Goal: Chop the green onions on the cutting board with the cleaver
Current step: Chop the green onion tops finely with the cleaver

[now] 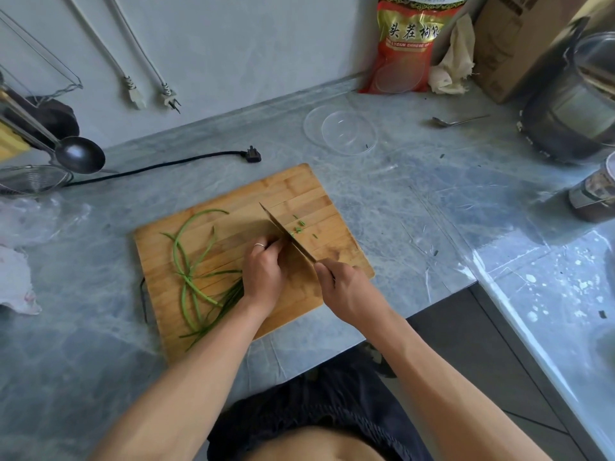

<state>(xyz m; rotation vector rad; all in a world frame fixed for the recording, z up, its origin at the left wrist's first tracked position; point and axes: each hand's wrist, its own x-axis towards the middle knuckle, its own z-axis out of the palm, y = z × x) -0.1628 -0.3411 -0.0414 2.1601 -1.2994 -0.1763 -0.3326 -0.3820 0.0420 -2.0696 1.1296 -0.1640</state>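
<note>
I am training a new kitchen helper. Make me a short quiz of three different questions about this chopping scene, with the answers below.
1. True or false: the right hand holds the cleaver.
2. Which hand gathers the green onions on the cutting board? A) left hand B) right hand C) neither
3. Fill in: the chopped pieces lie on the ____ side of the blade, seen from the person.

Key
1. True; its fingers are curled round the handle.
2. A; the left hand holds the stalks bunched right beside the blade.
3. Right; the long uncut stalks trail off to the left.
</note>
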